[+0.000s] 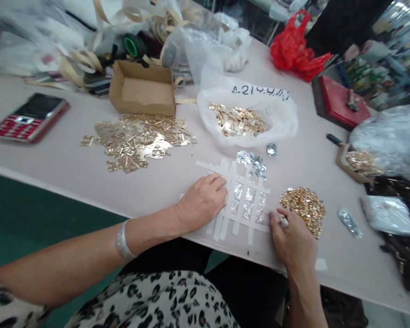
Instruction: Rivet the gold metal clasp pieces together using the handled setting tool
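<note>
Head view: hands (pixel 205 198) (pixel 294 237) curl at the tape grid (pixel 243 200), grips unclear; white bag (pixel 225 94) bears half-legible black writing (pixel 260 92).

At centre, the left hand (pixel 205 199) is resting at the white strip grid's (pixel 243 201) left edge while, lower right, the right hand (pixel 294 234) is sitting curled beside gold pieces (pixel 305 207).

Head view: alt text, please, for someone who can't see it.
A person's left hand rests on a grid of pale tape strips; the right hand is beside small gold-coloured pieces. Beyond lie flat gold-coloured plates and an open cardboard box.
</note>
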Demonstrator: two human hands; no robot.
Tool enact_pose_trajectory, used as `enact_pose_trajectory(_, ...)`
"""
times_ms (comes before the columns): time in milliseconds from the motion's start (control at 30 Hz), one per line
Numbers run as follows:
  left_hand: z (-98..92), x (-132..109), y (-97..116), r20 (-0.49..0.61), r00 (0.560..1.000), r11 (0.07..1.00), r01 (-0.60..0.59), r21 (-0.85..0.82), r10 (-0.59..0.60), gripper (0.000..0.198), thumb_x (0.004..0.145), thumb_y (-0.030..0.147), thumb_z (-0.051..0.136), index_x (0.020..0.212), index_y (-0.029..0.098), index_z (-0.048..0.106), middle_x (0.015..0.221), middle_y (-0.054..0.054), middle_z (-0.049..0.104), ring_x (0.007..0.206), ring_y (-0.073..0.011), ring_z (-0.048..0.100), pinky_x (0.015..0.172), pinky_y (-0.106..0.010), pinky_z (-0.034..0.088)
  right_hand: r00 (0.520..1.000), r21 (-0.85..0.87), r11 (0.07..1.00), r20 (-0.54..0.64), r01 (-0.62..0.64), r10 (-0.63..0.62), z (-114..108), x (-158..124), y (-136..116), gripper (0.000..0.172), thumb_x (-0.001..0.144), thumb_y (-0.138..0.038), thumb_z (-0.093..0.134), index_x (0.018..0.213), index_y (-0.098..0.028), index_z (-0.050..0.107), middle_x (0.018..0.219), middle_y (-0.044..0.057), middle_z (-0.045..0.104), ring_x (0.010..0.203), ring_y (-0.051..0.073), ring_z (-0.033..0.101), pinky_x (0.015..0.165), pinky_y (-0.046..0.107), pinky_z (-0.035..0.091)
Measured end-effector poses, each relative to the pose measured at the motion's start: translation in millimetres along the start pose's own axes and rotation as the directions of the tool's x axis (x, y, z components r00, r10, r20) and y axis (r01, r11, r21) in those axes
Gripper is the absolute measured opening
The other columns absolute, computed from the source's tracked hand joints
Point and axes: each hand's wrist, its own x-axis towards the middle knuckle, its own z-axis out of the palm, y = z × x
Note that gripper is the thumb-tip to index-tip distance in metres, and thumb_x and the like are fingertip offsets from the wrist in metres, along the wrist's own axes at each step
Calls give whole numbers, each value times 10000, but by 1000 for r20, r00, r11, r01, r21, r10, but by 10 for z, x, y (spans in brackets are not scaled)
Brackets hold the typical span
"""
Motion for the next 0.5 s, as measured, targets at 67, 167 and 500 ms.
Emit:
enact_pose_trajectory(67, 7, 15, 1, -29, 1000, 999, 0, -46, -2, 92, 889, 173, 635, 966, 128, 613, 1225, -109, 600, 1209, -269, 498, 1047, -414, 453, 1000, 8, 1000, 27, 10, -10, 41, -11, 97, 452, 912, -533, 527, 1178, -186, 642, 1138, 101, 695, 966, 250, 652, 790, 350, 480)
enact_pose_trajectory(167, -3, 28, 8, -45, 999, 996, -30, -86, 26, 42, 884, 135, 627, 895, 147, 588, 1120, -76, 632, 1113, -235, 534, 979, -388, 479, 996, 151, 986, 29, 73, -79, 38, 23, 177, 506, 939, -558, 463, 1215, -174, 643, 1137, 116, 686, 1028, 245, 634, 879, 363, 479)
enact_pose_trajectory(500, -327, 526, -310, -172, 985, 998, -39, -44, 31, 142, 935, 163, 518, 884, 153, 651, 859, -29, 681, 785, -133, 623, 724, -262, 497, 998, 45, 998, 29, 51, -52, 92, 404, 480, 353, 934, -477, 479, 1069, -260, 724, 1009, 54, 712, 821, 205, 638, 744, 342, 456)
